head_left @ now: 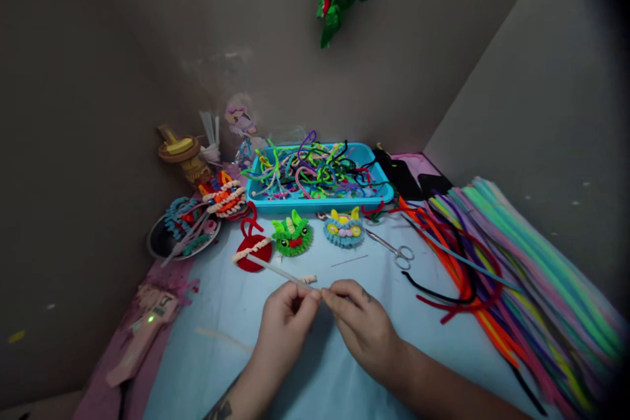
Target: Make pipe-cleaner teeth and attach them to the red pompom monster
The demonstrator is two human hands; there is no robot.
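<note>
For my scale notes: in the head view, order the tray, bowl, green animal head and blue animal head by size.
Tray
Bowl
Green animal head, blue animal head: too alike to rank

"What sort of place is this?"

"A small handicraft workspace, in a corner where two grey walls (418,33) meet."

"Why handicraft?"

"The supplies: a thick bundle of coloured chenille stems (539,256) lies at the right, and a blue plastic tray (319,204) is heaped with loose, curling pieces."

"Any tools?"

"Small metal scissors (392,250) on the pale-blue tablecloth (305,394), and what looks like a pink glue gun (142,341) at the left edge."

"And made pieces?"

"A green dragon-like head (295,244) and a blue-and-yellow animal head (343,231), both fuzzy, sit just in front of the tray."

"Home or business?"

"I can't tell."
</note>
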